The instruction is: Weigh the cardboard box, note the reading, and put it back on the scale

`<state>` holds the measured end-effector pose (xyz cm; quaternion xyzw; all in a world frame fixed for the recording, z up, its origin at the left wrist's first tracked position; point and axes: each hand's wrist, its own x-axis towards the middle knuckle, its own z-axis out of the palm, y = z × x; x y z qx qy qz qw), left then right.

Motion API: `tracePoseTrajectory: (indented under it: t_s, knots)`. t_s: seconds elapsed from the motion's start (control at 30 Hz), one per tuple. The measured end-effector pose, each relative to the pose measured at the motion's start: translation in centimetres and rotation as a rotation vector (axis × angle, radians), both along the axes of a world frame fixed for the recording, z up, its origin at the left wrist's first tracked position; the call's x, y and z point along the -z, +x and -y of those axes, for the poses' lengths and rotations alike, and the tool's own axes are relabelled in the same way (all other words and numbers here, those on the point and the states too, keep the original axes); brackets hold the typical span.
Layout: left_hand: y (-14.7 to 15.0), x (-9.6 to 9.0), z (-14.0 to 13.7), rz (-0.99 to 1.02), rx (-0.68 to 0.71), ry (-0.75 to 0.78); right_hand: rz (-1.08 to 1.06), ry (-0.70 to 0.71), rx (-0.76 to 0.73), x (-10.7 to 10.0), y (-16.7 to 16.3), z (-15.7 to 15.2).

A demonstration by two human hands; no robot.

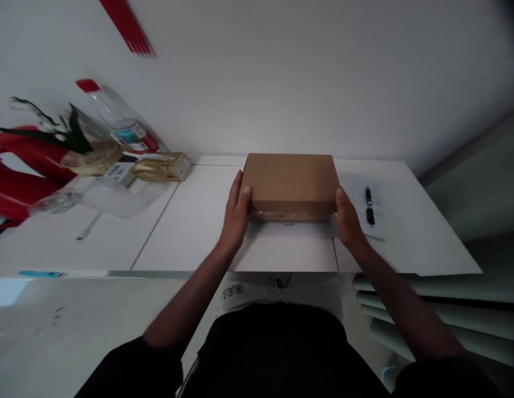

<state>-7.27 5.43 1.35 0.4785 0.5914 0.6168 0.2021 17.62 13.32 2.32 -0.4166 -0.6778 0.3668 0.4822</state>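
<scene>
A brown cardboard box [290, 179] is at the middle of the white table [198, 221], close to the wall. My left hand [237, 213] grips its left side, thumb near the top edge. On the opposite side my right hand [348, 218] presses against the box, so it is held between both palms. Some fingers of each hand are hidden behind the box. Under its near edge a white sheet [265, 229] with handwriting sticks out. Whether the box rests on the table or is slightly raised, I cannot tell.
Right of the box lies a written paper [377, 207] with a black pen [369, 205]. At left stand a red watering can [16, 182], a potted plant [93, 157], a red-capped bottle [119, 119], a gold packet [159, 167] and a clear bottle [111, 196].
</scene>
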Motion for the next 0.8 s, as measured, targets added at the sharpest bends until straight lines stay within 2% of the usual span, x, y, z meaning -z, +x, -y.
tracePoseTrajectory:
  t_s: [0.1,0.17,0.27,0.33,0.4,0.43,0.5,0.6,0.7,0.8]
  knots:
    - [-0.6,-0.5,0.6,-0.110,-0.048,0.079,-0.051,-0.089,-0.008,0.2,0.9,-0.9]
    - [-1.0,-1.2,1.2,-0.271,-0.074,0.185,-0.120,-0.073,0.028,-0.5,1.8,-1.5]
    - [-0.9,-3.4,2.4,-0.371,-0.026,0.331,-0.188,0.136,0.080,-2.9,3.0,-1.4]
    - [-0.4,-5.5,3.2,-0.421,0.051,0.377,-0.198,0.285,0.055,-5.0,3.3,-0.5]
    - [0.5,-7.7,3.7,-0.579,0.104,0.435,-0.185,0.389,-0.020,-6.7,3.1,1.0]
    - [1.0,-8.7,3.9,-0.633,0.171,0.466,-0.152,0.413,-0.078,-7.4,3.0,1.9]
    - [2.3,-10.3,4.0,-0.679,0.434,0.511,-0.035,0.438,-0.267,-8.3,2.5,3.6]
    - [4.4,-10.9,4.2,-0.614,0.872,0.547,0.042,0.440,-0.633,-8.9,1.5,5.1]
    - [6.4,-9.0,4.7,-0.479,1.164,0.448,-0.019,0.308,-0.990,-9.1,0.3,5.6]
    - [7.6,-5.5,5.3,-0.446,1.501,0.287,-0.079,0.122,-1.206,-8.5,-1.1,5.5]
